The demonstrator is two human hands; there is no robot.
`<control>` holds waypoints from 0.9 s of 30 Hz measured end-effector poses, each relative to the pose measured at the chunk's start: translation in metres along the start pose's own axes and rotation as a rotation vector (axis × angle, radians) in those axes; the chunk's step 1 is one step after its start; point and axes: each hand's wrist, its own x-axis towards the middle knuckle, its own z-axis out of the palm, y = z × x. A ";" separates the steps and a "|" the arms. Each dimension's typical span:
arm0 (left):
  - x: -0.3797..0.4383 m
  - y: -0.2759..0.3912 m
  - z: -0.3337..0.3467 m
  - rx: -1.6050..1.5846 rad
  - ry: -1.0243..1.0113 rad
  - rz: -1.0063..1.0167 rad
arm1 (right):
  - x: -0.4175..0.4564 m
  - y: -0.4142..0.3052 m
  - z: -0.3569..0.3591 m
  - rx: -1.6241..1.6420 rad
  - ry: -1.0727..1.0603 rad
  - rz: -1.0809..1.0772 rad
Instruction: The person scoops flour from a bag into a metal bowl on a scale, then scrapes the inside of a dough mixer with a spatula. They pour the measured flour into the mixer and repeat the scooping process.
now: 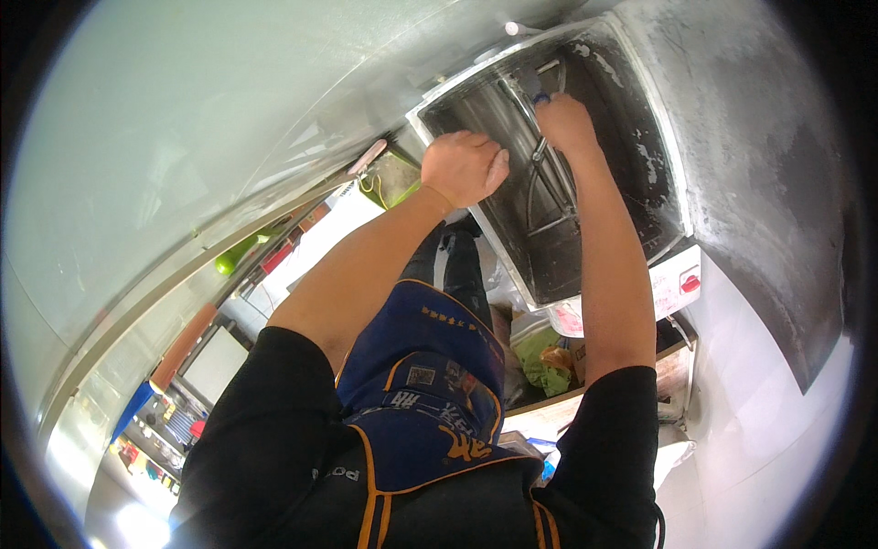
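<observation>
A deep metal mixing trough [511,243] with whitish residue on its walls and a pale rim lies before me. Across its inside runs a shiny metal agitator shaft [538,156] with bent bars. My left hand [466,168] is curled into a fist above the near left part of the trough; nothing shows in it, though its palm is hidden. Over the shaft's upper part is my right hand [566,123], fingers curled round a small blue object [542,98] that is mostly covered. Whether the fingers touch the shaft cannot be told.
A stained metal sheet [754,137] rises at the right. The trough's housing bears a red knob [690,283]. Below it, a wooden-edged container [549,403] holds a green bag [542,360]. Along the left runs a large glossy panel [171,123]. A green-edged bin [394,180] stands near my left hand.
</observation>
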 end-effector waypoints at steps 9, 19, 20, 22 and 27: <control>0.001 0.002 0.002 -0.019 0.018 0.007 | -0.006 0.015 -0.034 1.007 -0.346 0.447; 0.003 0.003 0.003 -0.017 0.001 0.019 | -0.051 -0.016 0.013 1.196 -0.261 0.514; 0.003 0.003 0.004 -0.020 -0.005 0.017 | -0.052 -0.014 0.017 1.195 -0.237 0.521; 0.003 0.003 0.002 -0.024 -0.004 0.022 | -0.058 -0.019 0.019 1.194 -0.200 0.532; 0.003 0.002 0.002 -0.019 -0.006 0.022 | -0.058 -0.021 0.029 1.215 -0.172 0.541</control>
